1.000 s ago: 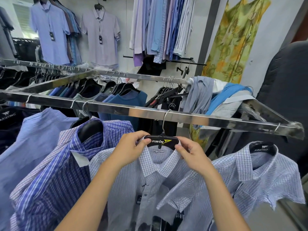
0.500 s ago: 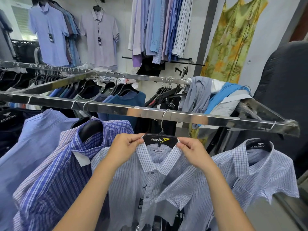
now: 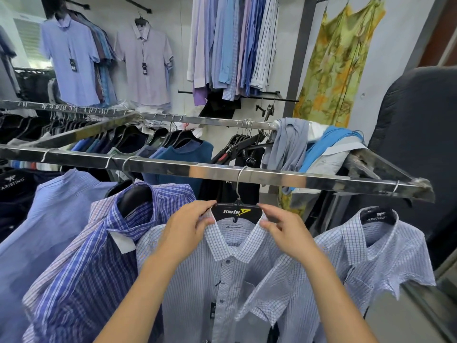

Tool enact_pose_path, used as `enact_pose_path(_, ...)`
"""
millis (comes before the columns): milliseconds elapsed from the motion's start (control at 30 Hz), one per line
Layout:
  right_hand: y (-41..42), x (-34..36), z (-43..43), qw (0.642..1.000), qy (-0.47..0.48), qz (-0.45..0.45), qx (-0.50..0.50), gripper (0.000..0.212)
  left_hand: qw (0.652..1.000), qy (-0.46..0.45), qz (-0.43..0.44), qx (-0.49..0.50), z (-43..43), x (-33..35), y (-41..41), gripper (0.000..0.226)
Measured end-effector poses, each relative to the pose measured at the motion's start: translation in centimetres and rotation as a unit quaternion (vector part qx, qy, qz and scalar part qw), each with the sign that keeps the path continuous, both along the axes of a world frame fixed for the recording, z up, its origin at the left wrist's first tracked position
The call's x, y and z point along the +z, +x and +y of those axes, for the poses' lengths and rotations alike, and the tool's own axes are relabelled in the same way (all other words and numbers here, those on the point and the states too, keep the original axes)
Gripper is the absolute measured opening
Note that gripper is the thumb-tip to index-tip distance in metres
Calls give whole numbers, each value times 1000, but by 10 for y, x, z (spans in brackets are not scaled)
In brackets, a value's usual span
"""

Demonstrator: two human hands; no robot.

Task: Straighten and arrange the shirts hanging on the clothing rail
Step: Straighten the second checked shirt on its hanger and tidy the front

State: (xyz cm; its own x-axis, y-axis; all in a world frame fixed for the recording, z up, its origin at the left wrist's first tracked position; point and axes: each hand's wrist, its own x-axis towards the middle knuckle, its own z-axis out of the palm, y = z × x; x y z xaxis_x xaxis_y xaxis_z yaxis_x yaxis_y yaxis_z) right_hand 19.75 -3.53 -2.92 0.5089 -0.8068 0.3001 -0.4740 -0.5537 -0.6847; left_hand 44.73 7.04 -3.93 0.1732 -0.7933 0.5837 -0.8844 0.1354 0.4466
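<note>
A light checked shirt [image 3: 217, 276] hangs on a black hanger [image 3: 237, 213] from the shiny clothing rail [image 3: 197, 170]. My left hand [image 3: 190, 226] pinches the left side of its collar. My right hand [image 3: 282, 227] pinches the right side of the collar, just under the hanger's shoulder. To the left hangs a blue plaid shirt [image 3: 99, 256], tilted on its hanger, and beyond it a plain blue shirt [image 3: 44, 219]. To the right hangs a second light checked shirt [image 3: 371, 256] on a black hanger.
Loose grey and blue garments [image 3: 306, 147] are draped over the rail's right corner. A second rail [image 3: 148, 116] behind holds dark tops. More shirts [image 3: 232, 43] hang on the wall. A dark padded shape [image 3: 420, 144] stands at the right.
Both hands have stayed on the collar and shifted slightly, spreading it flatter around the hanger. The view has moved a little closer to the shirt.
</note>
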Motion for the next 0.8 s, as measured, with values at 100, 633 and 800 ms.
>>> enact_pose_path(100,3,-8,14,988,-138,-53,-49,37,995,-77,-60,-8,11,-3,-12,36)
enact_pose_path(633,33,-27,2,946,-190,260,39,24,928,165,-334,1,-3,-14,-33,11)
enact_pose_path(800,27,-33,7,970,-179,162,14,15,964,84,-252,32,2,-28,-21,24)
